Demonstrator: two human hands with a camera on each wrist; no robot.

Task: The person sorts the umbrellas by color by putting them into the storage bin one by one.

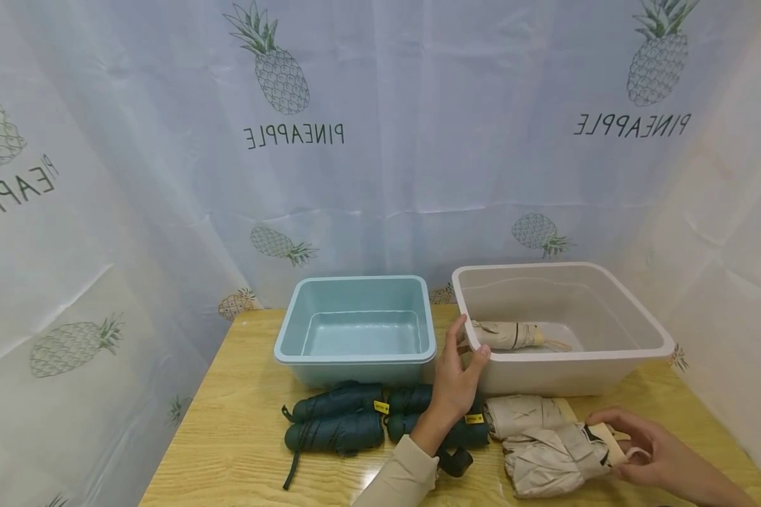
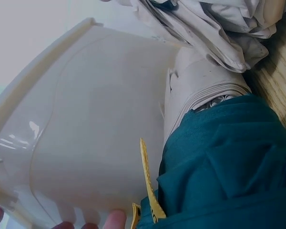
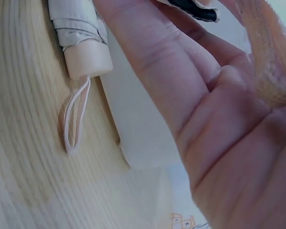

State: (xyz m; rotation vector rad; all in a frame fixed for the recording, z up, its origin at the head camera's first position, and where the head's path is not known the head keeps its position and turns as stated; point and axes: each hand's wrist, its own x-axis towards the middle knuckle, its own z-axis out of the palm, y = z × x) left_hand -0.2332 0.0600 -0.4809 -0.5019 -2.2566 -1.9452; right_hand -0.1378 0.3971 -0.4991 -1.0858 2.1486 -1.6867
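My left hand (image 1: 453, 384) grips the near left corner of the white tub (image 1: 571, 356), its thumb on the rim. My right hand (image 1: 650, 451) holds a loosely folded beige umbrella (image 1: 548, 461) by the handle end. Its wrist loop (image 3: 271, 67) hangs by the palm in the right wrist view. Just behind it on the table lies a rolled beige umbrella (image 1: 526, 412), whose pale handle (image 3: 89, 59) and cord show in the right wrist view. Another beige umbrella (image 1: 504, 336) lies inside the tub. Dark green fabric (image 2: 224, 152) fills the left wrist view's lower right.
Several rolled dark green umbrellas (image 1: 336, 431) with yellow tags lie in front of the light blue tub (image 1: 355, 358), some partly behind my left forearm. Both tubs stand at the back of the wooden table (image 1: 222, 422). A pineapple-print curtain (image 1: 387, 176) hangs behind and along the sides.
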